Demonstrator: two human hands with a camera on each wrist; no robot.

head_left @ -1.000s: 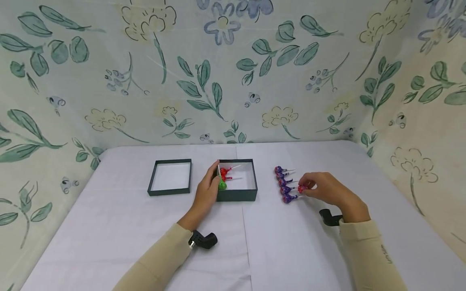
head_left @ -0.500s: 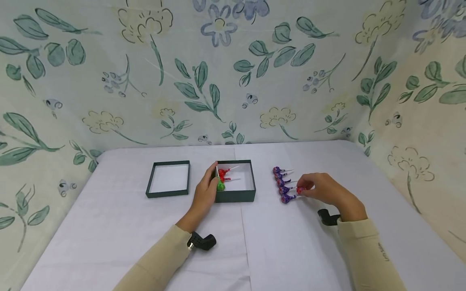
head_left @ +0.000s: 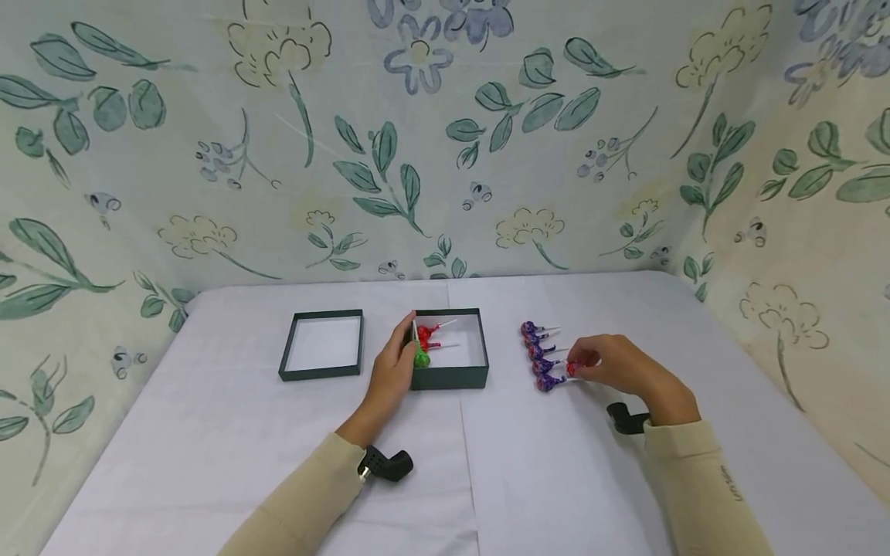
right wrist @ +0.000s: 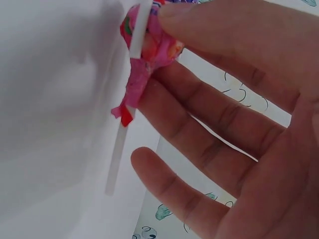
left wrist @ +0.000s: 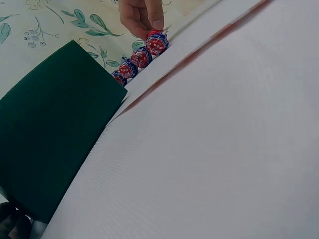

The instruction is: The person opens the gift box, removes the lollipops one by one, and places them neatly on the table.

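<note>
At the left wall of a dark green box [head_left: 450, 378], my left hand [head_left: 391, 369] grips its side. Inside that box lie two red lollipops [head_left: 425, 333] and a green lollipop [head_left: 422, 358], the green one close to my thumb. On the right, my right hand [head_left: 615, 369] pinches a pink-red lollipop [right wrist: 137, 84] by its wrapped head, its white stick pointing downward in the right wrist view. Several purple lollipops [head_left: 542, 364] form a row just left of these fingers, sticks toward the right. Another white stick crosses in front of the pink wrapper in the right wrist view.
A shallow dark green box lid [head_left: 321, 377] with a white inside lies left of the box. White cloth covers the table [head_left: 417, 510], with a seam running toward the front. Behind and at both sides hangs floral fabric [head_left: 417, 170].
</note>
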